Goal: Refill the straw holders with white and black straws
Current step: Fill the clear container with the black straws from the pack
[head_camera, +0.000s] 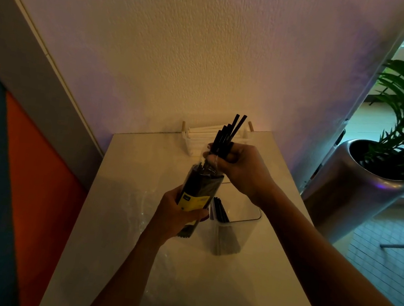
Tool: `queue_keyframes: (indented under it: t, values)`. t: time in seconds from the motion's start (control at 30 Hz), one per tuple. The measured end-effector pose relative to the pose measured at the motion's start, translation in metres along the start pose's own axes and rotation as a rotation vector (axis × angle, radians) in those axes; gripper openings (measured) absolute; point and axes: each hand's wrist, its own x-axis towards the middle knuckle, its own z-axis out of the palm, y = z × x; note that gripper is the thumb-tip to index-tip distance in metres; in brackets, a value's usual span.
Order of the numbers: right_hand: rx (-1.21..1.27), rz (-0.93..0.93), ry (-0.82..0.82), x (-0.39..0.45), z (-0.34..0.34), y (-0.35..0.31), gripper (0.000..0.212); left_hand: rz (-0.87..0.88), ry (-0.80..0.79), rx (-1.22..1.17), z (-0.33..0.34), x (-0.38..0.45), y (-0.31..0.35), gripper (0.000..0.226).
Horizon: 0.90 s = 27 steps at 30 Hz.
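Step in hand, as judged: drawing black straws out of their packet for the clear holder; black refill is under way, not finished.

Left hand (178, 216): grip wrapped round the lower half of the packet of black straws (200, 190), over its yellow label, holding it upright above the worktop (119, 193).

Right hand (241, 169): grip closed round a bunch of black straws (228, 137) at the packet's open top. Their ends fan out toward 12 to 1 o'clock. At least six tips show; the exact count cannot be read.

Clear holder (234, 229): stands on the worktop just beside the packet, at 4 o'clock from the left hand. It already carries some black straws, leaning; number not countable.

White straws (204, 134): a stack lying flat in a rack at the worktop's far edge against the wall, 12 o'clock from the hands. Count unreadable.

Counts: one packet, one clear holder, one rack, two hands.

Next move, as judged: lift the bunch clear of the plastic wrap, swing it toward 5 o'clock and lower it end-first into the clear holder. The wrap may cling and drag loose straws out.

Potted plant (381, 175) stands on the floor at 3 o'clock.
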Motion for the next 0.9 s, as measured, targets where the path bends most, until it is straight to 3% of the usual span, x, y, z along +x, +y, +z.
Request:
queue_keyframes:
  t: [0.27, 0.63, 0.9]
  values:
    - [-0.044, -0.061, 0.007, -0.001, 0.001, 0.0, 0.016, -0.008, 0.0, 0.013, -0.004, -0.002, -0.001, 0.049]
    - [-0.123, -0.058, -0.027, 0.002, 0.0, -0.005, 0.021, -0.055, -0.055, 0.005, -0.003, -0.005, 0.005, 0.045]
    - [-0.158, -0.112, 0.085, 0.005, 0.0, -0.017, 0.011, -0.035, -0.021, 0.015, -0.008, -0.004, 0.006, 0.049]
